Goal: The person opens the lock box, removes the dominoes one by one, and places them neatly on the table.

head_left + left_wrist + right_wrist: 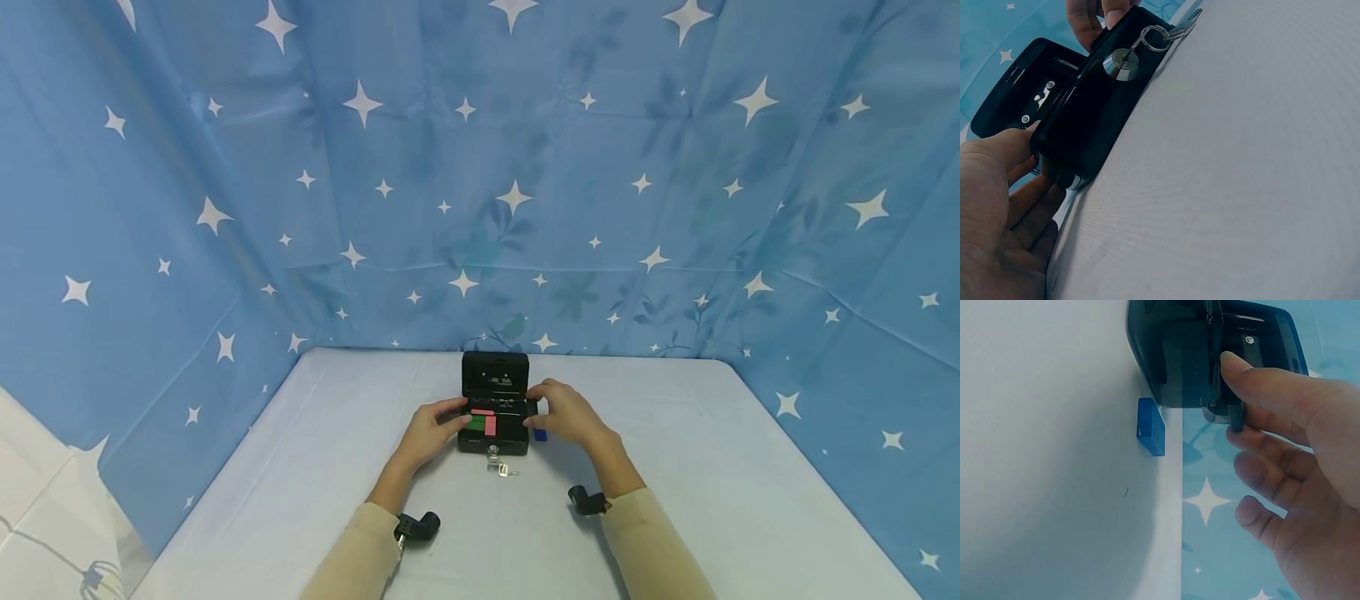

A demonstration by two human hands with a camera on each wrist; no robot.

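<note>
A black cash box (471,446) stands on the table with its lid (495,372) raised. Green blocks (476,423) and a pink block (491,426) lie inside. My left hand (427,433) grips the box's left side, thumb at the rim, other fingers along the outer wall. At the right edge, my right hand (566,412) pinches a dark, flat piece (1237,417) between thumb and fingers; I cannot tell whether it belongs to the box. In the left wrist view, a key ring (1155,39) hangs from the key in the front lock (1121,64).
A blue block (1151,428) lies on the white table (300,500) just right of the box. More keys (507,471) rest on the tabletop before the lock. Behind the table hangs a blue curtain (480,167) with white stars.
</note>
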